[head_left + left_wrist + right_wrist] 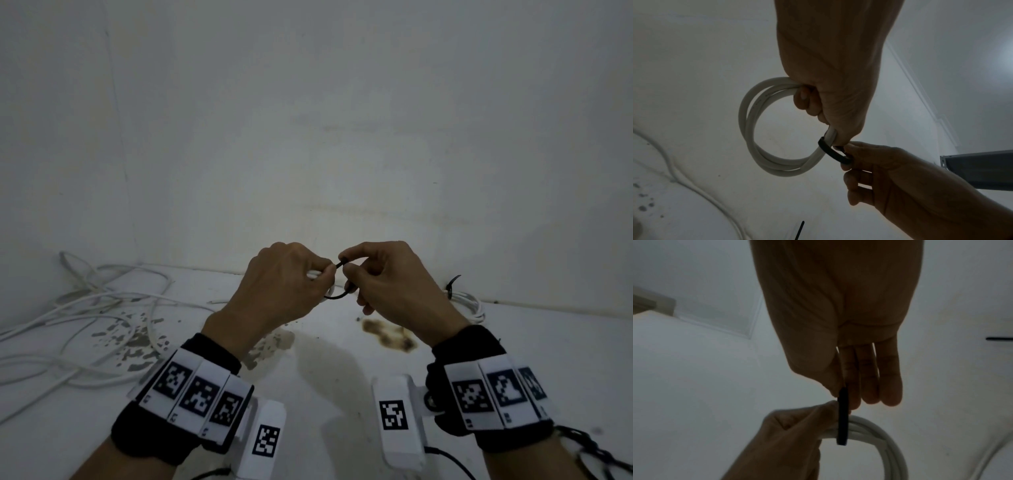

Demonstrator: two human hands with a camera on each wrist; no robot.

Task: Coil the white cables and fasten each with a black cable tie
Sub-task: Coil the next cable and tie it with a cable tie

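Note:
My left hand grips a small coil of white cable, held above the white table. A black cable tie loops around the coil's strands beside my left fingers. My right hand pinches the tie between thumb and forefinger, close against the left hand. The head view hides most of the coil behind my left hand.
Loose white cables lie tangled on the table's left part. A coiled white cable with a black tie sits at the right by the wall. Dark stains mark the tabletop. Another black tie lies below.

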